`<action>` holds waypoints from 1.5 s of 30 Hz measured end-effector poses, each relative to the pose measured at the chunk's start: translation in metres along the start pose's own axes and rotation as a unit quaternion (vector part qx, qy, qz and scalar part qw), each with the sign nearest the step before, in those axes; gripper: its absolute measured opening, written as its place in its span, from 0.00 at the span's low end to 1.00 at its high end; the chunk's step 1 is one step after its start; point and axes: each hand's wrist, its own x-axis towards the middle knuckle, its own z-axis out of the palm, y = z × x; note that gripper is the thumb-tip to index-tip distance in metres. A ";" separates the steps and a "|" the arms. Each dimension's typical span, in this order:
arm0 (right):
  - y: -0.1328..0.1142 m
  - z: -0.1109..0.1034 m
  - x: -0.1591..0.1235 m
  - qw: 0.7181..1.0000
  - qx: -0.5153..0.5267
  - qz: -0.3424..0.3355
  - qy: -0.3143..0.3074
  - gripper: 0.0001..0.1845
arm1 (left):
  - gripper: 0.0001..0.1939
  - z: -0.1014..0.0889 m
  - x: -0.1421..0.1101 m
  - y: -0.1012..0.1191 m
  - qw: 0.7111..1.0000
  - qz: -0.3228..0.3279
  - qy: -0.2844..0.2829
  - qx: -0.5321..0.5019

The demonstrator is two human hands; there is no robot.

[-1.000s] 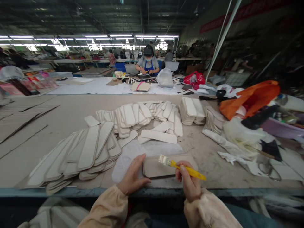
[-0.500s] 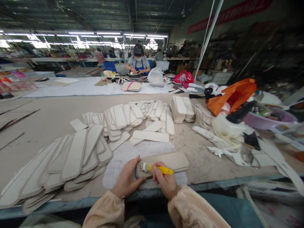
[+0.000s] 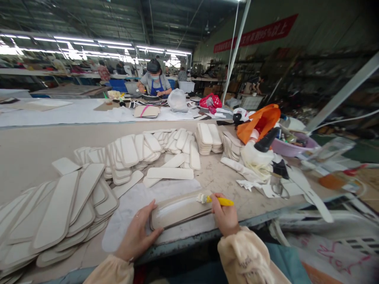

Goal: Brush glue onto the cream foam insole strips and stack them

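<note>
My right hand [image 3: 225,214] grips a paintbrush [image 3: 222,200] by its yellow handle. Its white-coated bristles rest on the right part of a long beige panel [image 3: 180,206] with rounded ends. A wet, shiny white streak runs along the panel's left and middle. Beneath it lie more panels in a low stack, on a white sheet [image 3: 118,225]. With thumb and fingers, my left hand [image 3: 139,228] clasps the left end of this stack.
Many loose pale panels [image 3: 56,209] fan out on the left. Further piles [image 3: 127,152] stand behind. An orange bag [image 3: 260,120], a white jug [image 3: 256,154] and a purple basin [image 3: 291,146] crowd the right. A co-worker [image 3: 154,81] sits across the table.
The paintbrush has swept rightward along the panel, leaving a wet white streak. My left hand stays at the panel's left end. The whole view has shifted to the right.
</note>
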 end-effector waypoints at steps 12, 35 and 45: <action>-0.042 0.030 -0.032 0.963 0.251 0.000 -0.101 0.16 | 0.42 0.000 -0.001 0.002 1.000 0.003 -0.002 -0.024; -0.019 -0.013 0.003 0.997 0.009 0.011 -0.078 0.17 | 0.40 0.002 0.000 -0.003 1.000 -0.005 -0.018 -0.002; -0.007 -0.038 0.006 0.978 -0.205 -0.042 0.016 0.20 | 0.38 0.003 -0.002 -0.004 1.000 -0.001 -0.003 0.017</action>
